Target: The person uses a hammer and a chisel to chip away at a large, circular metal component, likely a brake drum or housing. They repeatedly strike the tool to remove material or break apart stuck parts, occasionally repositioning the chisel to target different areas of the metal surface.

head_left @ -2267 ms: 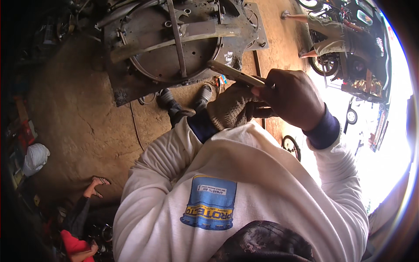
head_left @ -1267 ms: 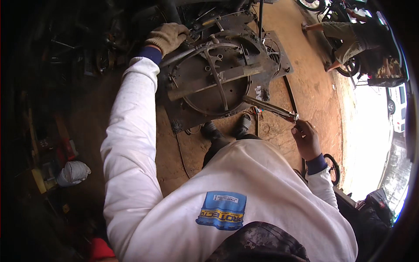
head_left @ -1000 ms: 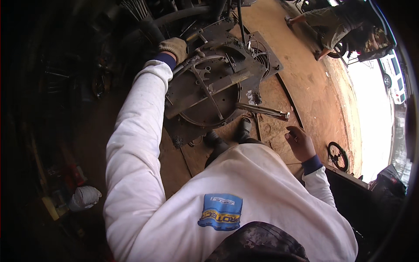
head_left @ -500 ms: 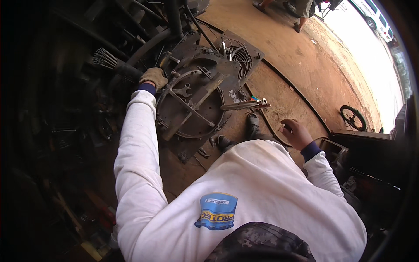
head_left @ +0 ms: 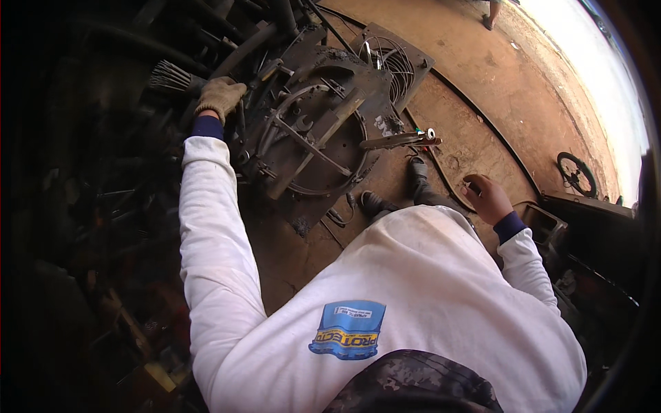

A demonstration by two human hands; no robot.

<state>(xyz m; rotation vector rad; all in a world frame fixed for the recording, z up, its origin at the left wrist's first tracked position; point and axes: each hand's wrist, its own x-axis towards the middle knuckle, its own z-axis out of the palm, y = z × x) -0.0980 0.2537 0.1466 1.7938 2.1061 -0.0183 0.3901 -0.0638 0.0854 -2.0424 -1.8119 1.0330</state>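
My left hand, in a knitted work glove, is at the left side of a dark metal worktable. Its fingers are curled around something dark that I cannot make out. Close by lies a tool with a yellowish handle. On the table rests a round metal ring frame with crossing bars, and an open-ended wrench shows inside it. My bare right hand hangs at my right side, loosely bent, thumb and fingers apart, holding nothing.
Thin rods stick out of a dark tube at the left. Coiled wire sits at the table's far corner. A long bar-shaped piece juts over the near right edge. A wheel lies at the right; a cable runs along the ground.
My left hand has moved left and away from the ring frame, toward the rods. My right hand keeps its loosely bent pose. The whole view has shifted a little.
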